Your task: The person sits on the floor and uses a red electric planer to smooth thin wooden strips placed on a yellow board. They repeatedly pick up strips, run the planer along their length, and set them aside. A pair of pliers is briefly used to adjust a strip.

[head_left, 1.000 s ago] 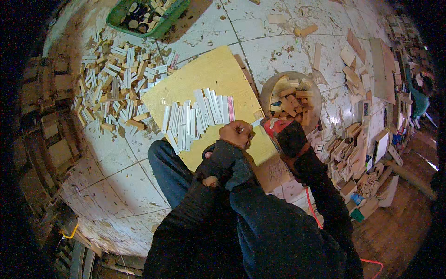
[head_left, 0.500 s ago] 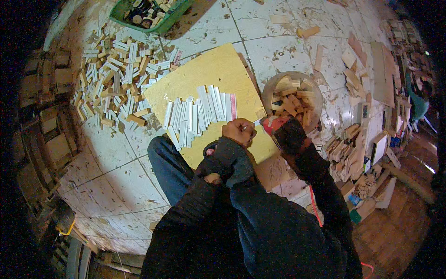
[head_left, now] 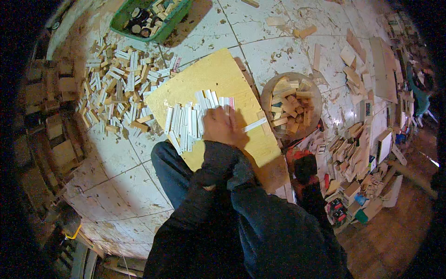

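My left hand [head_left: 223, 124] lies palm down over a row of white strips [head_left: 188, 123] on a yellow board [head_left: 211, 67]. Its fingers stretch out across the strips and look open, though their tips are slightly blurred. One separate white strip [head_left: 254, 124] lies to the right of this hand, near the board's right edge. Beyond that edge, low on the right, my right hand [head_left: 310, 180] is closed around a red-and-black power tool [head_left: 304, 163]. The tool is held off the board; most of the gripping fingers are hidden.
Wood pieces fill a round tub [head_left: 265, 100] right of the board. At left spreads a pile of white-faced wooden pieces [head_left: 118, 88]. A green bin [head_left: 158, 35] stands at the far left. Scrap wood [head_left: 348, 151] and red-and-black tools [head_left: 337, 211] lie at right.
My left hand has moved left from the board's right side onto the strips. My right hand has drawn the power tool back and right, off the board. A white strip lies where they were.
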Motion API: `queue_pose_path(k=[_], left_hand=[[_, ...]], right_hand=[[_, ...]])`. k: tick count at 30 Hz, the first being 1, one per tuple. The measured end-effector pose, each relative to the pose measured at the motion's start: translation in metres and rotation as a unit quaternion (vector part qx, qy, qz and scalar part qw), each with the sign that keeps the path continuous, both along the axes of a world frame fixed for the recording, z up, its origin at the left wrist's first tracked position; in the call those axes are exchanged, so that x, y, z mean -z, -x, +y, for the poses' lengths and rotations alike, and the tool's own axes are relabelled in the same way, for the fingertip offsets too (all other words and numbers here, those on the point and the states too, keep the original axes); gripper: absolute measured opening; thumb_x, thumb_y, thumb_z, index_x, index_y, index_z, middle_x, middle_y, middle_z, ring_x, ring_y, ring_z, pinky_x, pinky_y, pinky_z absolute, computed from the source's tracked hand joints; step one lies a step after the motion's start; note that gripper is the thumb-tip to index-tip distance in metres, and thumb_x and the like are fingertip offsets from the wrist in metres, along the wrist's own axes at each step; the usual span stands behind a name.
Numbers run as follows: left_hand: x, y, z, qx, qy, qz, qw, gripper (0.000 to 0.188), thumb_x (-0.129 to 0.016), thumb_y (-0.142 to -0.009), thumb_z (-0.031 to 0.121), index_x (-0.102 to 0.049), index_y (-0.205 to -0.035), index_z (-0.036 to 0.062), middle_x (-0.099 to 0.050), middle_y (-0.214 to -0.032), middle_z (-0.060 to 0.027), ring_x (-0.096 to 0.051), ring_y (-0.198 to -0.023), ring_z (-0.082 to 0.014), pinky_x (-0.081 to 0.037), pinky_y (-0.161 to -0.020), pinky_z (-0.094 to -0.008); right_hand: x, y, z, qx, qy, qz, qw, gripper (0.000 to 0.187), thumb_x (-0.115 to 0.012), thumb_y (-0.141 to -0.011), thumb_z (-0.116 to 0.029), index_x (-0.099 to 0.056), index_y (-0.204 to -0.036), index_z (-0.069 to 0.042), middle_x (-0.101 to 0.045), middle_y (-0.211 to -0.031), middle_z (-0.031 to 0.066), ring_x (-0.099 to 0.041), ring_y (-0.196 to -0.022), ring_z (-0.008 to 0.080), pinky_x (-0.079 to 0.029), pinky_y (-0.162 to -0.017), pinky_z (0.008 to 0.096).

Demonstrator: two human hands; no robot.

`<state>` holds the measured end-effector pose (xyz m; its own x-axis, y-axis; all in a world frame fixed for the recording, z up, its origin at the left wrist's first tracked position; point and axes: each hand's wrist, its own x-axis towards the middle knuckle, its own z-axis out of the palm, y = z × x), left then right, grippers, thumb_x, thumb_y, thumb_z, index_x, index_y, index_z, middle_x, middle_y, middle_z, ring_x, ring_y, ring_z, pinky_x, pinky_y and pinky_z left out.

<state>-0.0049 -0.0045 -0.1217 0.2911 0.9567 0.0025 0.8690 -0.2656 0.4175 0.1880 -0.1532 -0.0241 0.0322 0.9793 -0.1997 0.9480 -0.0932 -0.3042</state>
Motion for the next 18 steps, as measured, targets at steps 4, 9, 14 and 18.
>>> queue_pose_path(k=[4, 9, 14, 18], left_hand=[[0.007, 0.024, 0.026, -0.031, 0.016, 0.096, 0.995, 0.035, -0.068, -0.069, 0.027, -0.059, -0.092, 0.0028, -0.061, -0.087, -0.0151, -0.059, -0.081, -0.03, -0.049, -0.07, -0.0394], [0.022, 0.049, 0.04, -0.168, 0.053, -0.127, 0.976, 0.014, -0.066, -0.075, 0.014, -0.063, -0.081, 0.0013, -0.062, -0.073, -0.0159, -0.062, -0.069, -0.0336, -0.05, -0.061, -0.0425], [0.004, 0.069, 0.026, -0.169, 0.057, -0.169, 0.969, 0.013, -0.068, -0.079, 0.014, -0.061, -0.079, 0.0026, -0.065, -0.072, -0.0142, -0.064, -0.064, -0.0288, -0.049, -0.058, -0.035], [-0.014, 0.075, 0.014, -0.153, 0.046, -0.185, 0.97, 0.015, -0.068, -0.082, 0.017, -0.061, -0.081, 0.0029, -0.064, -0.069, -0.0133, -0.064, -0.061, -0.0247, -0.049, -0.057, -0.0329]], right_hand=[[0.006, 0.001, -0.01, 0.005, -0.015, -0.009, 1.0, 0.035, -0.056, -0.079, -0.016, -0.057, -0.114, -0.007, -0.061, -0.104, 0.0161, -0.056, -0.101, 0.033, -0.044, -0.088, 0.0397], [0.016, 0.005, -0.013, 0.017, -0.025, -0.014, 0.999, 0.035, -0.057, -0.079, -0.016, -0.057, -0.113, -0.007, -0.061, -0.104, 0.0161, -0.056, -0.1, 0.0333, -0.044, -0.088, 0.0401], [0.015, 0.002, -0.019, 0.019, -0.026, -0.018, 0.999, 0.035, -0.057, -0.078, -0.016, -0.058, -0.112, -0.007, -0.061, -0.103, 0.016, -0.056, -0.099, 0.0337, -0.044, -0.087, 0.0404], [0.012, -0.004, -0.024, 0.015, -0.028, -0.022, 0.999, 0.035, -0.057, -0.077, -0.015, -0.058, -0.111, -0.007, -0.061, -0.102, 0.016, -0.056, -0.099, 0.0339, -0.044, -0.087, 0.0407]])
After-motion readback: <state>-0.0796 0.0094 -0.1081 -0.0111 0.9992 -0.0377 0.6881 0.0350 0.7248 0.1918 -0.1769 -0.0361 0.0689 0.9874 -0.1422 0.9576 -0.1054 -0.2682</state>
